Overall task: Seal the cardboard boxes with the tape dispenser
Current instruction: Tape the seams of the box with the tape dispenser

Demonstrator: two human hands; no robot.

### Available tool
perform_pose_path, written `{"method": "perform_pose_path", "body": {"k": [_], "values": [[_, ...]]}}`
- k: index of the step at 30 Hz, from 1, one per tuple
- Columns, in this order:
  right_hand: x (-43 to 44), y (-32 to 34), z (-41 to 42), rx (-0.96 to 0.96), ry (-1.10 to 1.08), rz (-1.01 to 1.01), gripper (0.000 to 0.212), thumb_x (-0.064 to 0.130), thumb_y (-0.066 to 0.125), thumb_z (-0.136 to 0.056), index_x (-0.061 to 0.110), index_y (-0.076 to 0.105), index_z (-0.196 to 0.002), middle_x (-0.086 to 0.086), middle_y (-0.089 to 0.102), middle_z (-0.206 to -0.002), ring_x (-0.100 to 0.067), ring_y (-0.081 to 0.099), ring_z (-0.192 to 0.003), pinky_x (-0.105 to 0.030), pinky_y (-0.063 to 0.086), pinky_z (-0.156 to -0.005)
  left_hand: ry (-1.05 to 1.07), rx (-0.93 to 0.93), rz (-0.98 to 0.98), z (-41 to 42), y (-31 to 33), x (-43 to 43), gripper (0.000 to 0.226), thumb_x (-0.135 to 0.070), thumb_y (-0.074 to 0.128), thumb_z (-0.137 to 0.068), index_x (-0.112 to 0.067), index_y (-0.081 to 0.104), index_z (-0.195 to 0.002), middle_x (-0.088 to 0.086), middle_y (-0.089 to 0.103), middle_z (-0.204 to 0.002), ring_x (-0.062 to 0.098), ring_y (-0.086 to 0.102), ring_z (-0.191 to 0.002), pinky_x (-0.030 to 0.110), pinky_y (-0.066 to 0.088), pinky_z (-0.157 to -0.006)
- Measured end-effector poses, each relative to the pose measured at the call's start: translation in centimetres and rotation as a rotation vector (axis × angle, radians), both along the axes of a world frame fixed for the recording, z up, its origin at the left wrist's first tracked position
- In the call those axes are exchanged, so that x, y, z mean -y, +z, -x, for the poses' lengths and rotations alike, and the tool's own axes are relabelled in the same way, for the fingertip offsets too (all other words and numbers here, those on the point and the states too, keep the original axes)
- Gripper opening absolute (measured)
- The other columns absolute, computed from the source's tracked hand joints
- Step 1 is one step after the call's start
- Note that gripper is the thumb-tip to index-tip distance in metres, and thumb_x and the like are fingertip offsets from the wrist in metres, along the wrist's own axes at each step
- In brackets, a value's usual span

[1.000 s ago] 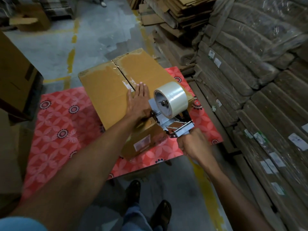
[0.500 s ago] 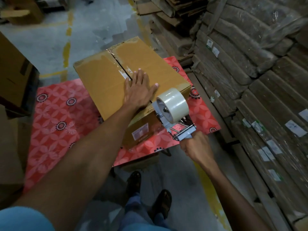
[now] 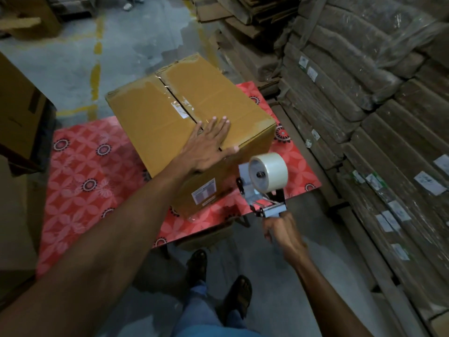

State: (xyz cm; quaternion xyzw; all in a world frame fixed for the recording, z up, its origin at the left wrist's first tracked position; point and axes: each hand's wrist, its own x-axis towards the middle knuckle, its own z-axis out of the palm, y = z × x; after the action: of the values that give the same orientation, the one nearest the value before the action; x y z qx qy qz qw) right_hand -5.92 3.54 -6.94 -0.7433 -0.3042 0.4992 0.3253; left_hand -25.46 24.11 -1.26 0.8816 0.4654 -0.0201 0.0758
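Sandals on bare concrete, nearest to camera, on the near side of the box. Right hand curled tight round the handle of the tape dispenser, low by the box's near face; contact with the cardboard can't be made out. Left hand lies flat on the box top, fingers straight and spread over the centre seam, thumb at the near edge, holding nothing. Glossy clear tape runs along that seam. The box stands on a table with a red flower-patterned top. Beyond the box, grey floor with a worn yellow line. Right of the box, stacked bundles of wrapped flat cardboard. Half a second back the dispenser sat higher against the box's near face; it has since dropped lower. The left hand still presses the top.
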Motion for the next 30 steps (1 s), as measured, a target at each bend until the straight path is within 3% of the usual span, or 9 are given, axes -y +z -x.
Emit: {"method": "perform_pose_path", "body": {"k": [2,5,9,14,17,23,25,27,30], "values": [[0.4,-1.1,-0.6,-0.006,-0.118,-0.035,0.031,0.026,0.06,-0.028,0.006,0.054,-0.05,-0.015,0.049,-0.051,-0.024,0.045,-0.048,-0.042,0.031,-0.043,-0.005,-0.013,0.014,0.2,0.1,0.0,0.096,-0.084,0.011,-0.088,-0.022,-0.008,-0.16,-0.004,-0.015,-0.165,0.017,-0.015,-0.152,0.05,-0.006,-0.124],[-1.4,-1.4,-2.4,0.089,-0.226,-0.042,0.029,0.029,0.061,-0.043,0.004,0.06,-0.058,-0.01,0.056,-0.053,-0.025,0.052,-0.05,-0.04,0.04,-0.047,-0.038,-0.025,0.017,0.6,0.3,0.6,0.099,-0.085,0.014,-0.087,-0.021,-0.008,-0.16,-0.003,-0.015,-0.166,0.017,-0.014,-0.153,0.049,-0.004,-0.124],[-5.2,-1.7,-5.9,0.236,-0.29,-0.072,0.038,0.038,0.066,-0.07,0.008,0.072,-0.092,-0.017,0.072,-0.091,-0.036,0.067,-0.087,-0.038,0.048,-0.07,-0.093,-0.036,-0.011,3.1,0.4,2.8,0.098,-0.085,0.015,-0.087,-0.025,-0.011,-0.159,-0.006,-0.017,-0.165,0.015,-0.016,-0.152,0.046,-0.003,-0.125],[-9.4,-4.0,-9.0,0.455,-0.046,-0.024,0.024,0.017,0.076,-0.08,0.005,0.068,-0.099,-0.012,0.064,-0.092,-0.026,0.063,-0.086,-0.027,0.038,-0.068,-0.073,-0.076,-0.002,5.0,0.2,4.6,0.103,-0.084,0.024,-0.079,-0.029,-0.016,-0.158,-0.01,-0.021,-0.164,0.015,-0.022,-0.151,0.046,-0.005,-0.125],[-11.7,-6.4,-9.3,0.554,0.122,0.042,0.035,0.028,0.075,-0.075,0.004,0.07,-0.1,-0.012,0.07,-0.098,-0.026,0.066,-0.087,-0.032,0.051,-0.073,-0.064,-0.048,0.004,4.7,0.0,4.5,0.104,-0.085,0.025,-0.08,-0.03,-0.015,-0.158,-0.012,-0.021,-0.163,0.014,-0.022,-0.151,0.046,-0.006,-0.124],[-14.4,-7.5,-8.7,0.773,0.274,0.142,0.061,0.051,0.072,-0.078,0.0,0.065,-0.11,-0.026,0.067,-0.111,-0.039,0.066,-0.101,-0.041,0.053,-0.084,-0.04,0.007,0.041,4.9,0.4,4.6,0.096,-0.09,0.014,-0.083,-0.035,-0.012,-0.158,-0.013,-0.02,-0.164,0.011,-0.024,-0.15,0.043,-0.01,-0.123],[-15.7,-2.7,-7.7,0.867,0.175,0.065,0.058,0.049,0.064,-0.072,0.003,0.066,-0.107,-0.026,0.065,-0.11,-0.042,0.064,-0.103,-0.046,0.052,-0.089,0.007,0.093,0.087,5.4,1.0,3.2,0.087,-0.086,0.013,-0.087,-0.039,-0.007,-0.158,-0.012,-0.017,-0.165,0.01,-0.02,-0.151,0.042,-0.011,-0.123],[-17.9,2.7,-5.6,0.888,0.067,-0.178,0.037,0.027,0.058,-0.076,0.001,0.066,-0.101,-0.026,0.068,-0.105,-0.043,0.064,-0.099,-0.045,0.05,-0.085,0.086,0.141,0.086,6.5,1.4,0.2,0.082,-0.081,0.01,-0.091,-0.038,-0.004,-0.159,-0.012,-0.014,-0.165,0.01,-0.016,-0.152,0.045,-0.008,-0.123],[-22.0,8.8,0.9,0.821,0.213,-0.495,0.023,0.012,0.054,-0.085,0.005,0.069,-0.102,-0.02,0.072,-0.098,-0.035,0.067,-0.091,-0.039,0.05,-0.08,0.189,0.113,0.082,9.0,1.4,-5.7,0.08,-0.074,0.006,-0.095,-0.029,-0.002,-0.16,-0.009,-0.011,-0.166,0.014,-0.011,-0.153,0.049,-0.007,-0.123]]}}
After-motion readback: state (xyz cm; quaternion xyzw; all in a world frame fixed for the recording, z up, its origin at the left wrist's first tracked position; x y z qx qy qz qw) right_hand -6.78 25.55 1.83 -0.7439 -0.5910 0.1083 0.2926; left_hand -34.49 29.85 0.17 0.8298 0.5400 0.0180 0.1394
